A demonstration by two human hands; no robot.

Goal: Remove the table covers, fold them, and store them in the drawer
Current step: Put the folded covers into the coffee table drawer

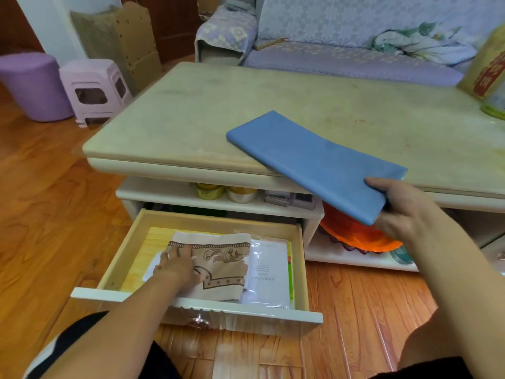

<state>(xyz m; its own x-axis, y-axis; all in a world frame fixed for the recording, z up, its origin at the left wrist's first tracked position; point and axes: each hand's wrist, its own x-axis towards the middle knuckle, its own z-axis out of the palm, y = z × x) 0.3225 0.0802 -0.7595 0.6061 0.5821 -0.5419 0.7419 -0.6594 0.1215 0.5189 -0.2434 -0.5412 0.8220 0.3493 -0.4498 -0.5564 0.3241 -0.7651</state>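
Head view. The right hand (401, 212) pinches the near end of a folded blue cover (314, 162), thumb on top and fingers beneath; this grip holds the cover partly over the front edge of the worktop (191, 119). The cover is a long flat rectangle, its long axis running from 10 o'clock, the far end over the worktop, to 4 o'clock, the held end beyond the edge. Below, at 7 o'clock, the drawer (218, 313) stands pulled open. Inside it lies a folded beige patterned cover (221, 266), long axis roughly 12 to 6 o'clock; the left hand (177, 266) rests on its left part, fingers extended and pressed flat. White papers in plastic (269, 272) lie just beside it at 3 o'clock.
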